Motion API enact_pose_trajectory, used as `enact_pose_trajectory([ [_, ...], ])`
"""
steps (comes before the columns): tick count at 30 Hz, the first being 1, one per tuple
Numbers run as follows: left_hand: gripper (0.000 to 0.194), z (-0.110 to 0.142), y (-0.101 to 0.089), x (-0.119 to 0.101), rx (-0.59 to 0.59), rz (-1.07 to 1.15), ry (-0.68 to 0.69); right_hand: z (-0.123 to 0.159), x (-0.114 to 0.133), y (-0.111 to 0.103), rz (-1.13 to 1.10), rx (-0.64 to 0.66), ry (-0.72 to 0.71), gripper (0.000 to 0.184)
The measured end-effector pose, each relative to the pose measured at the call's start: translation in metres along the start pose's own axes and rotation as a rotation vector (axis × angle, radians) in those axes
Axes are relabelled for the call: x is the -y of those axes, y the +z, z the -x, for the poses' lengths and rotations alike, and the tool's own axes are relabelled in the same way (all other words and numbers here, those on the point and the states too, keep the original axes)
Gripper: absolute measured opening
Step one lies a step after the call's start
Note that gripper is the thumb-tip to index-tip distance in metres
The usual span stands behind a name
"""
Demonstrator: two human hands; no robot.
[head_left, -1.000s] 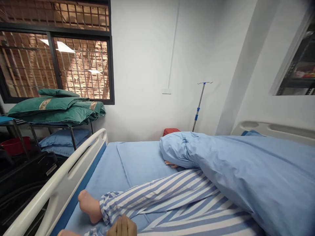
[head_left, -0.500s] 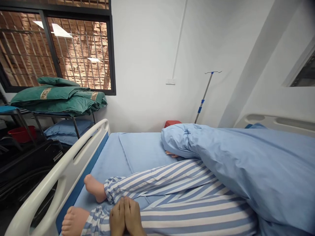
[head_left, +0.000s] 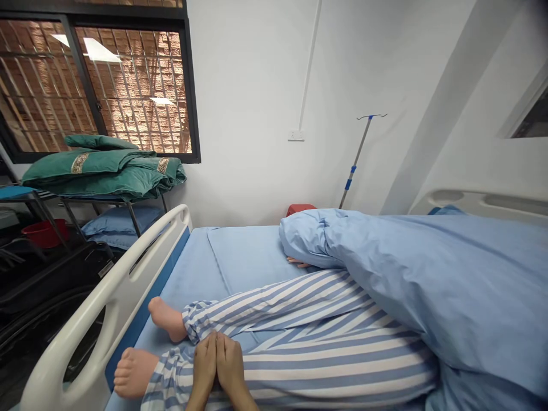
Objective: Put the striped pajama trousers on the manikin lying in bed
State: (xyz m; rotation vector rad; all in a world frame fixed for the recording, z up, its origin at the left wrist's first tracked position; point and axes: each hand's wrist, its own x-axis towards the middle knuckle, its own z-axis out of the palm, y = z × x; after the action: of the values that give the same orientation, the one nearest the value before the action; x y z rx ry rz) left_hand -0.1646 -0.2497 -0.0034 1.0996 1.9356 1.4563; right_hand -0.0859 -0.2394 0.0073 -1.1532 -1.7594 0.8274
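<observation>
The left hand and the right hand lie side by side with backs up, touching or nearly so along their inner edges, fingers bent and pointing away from the wearer. They are over the lower part of the nearer leg of the striped trousers, a little above its cuff; whether either grip is closed on the cloth or merely laid over it, I cannot tell, since the fingertips are hidden. The trousers clothe a figure lying on the bed, the near foot and the far foot both bare and close to the cream footboard. A bunched blue quilt covers the upper part, with some fingers showing under its edge on the blue sheet. Beyond the footboard, a red basin sits low, near a stand piled with green bedding above blue pillows. Past the bed's far side are a red object, partly hidden, and a hooked pole; farthest back, a white wall and a barred window.
</observation>
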Motion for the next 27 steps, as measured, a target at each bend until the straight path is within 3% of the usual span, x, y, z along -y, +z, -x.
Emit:
enact_pose_trajectory([
  [4, 0.046, 0.001, 0.006, -0.021, -0.047, 0.149, -0.027, -0.004, -0.001, -0.002, -0.076, -0.031, 0.011, 0.060],
  [12, 0.042, 0.011, 0.013, 0.002, -0.024, -0.121, 0.074, -0.004, -0.006, -0.001, -0.179, -0.069, 0.051, 0.052],
  [17, 0.040, 0.011, 0.011, -0.003, -0.010, -0.157, 0.085, -0.007, -0.002, -0.006, -0.077, -0.047, 0.053, 0.051],
  [23, 0.043, 0.013, 0.013, -0.006, 0.046, -0.249, 0.055, -0.013, 0.014, -0.037, 0.105, 0.016, -0.080, 0.049],
  [27, 0.044, 0.013, 0.015, -0.003, 0.023, -0.270, 0.078, -0.007, 0.003, -0.037, 0.204, 0.039, -0.073, 0.050],
])
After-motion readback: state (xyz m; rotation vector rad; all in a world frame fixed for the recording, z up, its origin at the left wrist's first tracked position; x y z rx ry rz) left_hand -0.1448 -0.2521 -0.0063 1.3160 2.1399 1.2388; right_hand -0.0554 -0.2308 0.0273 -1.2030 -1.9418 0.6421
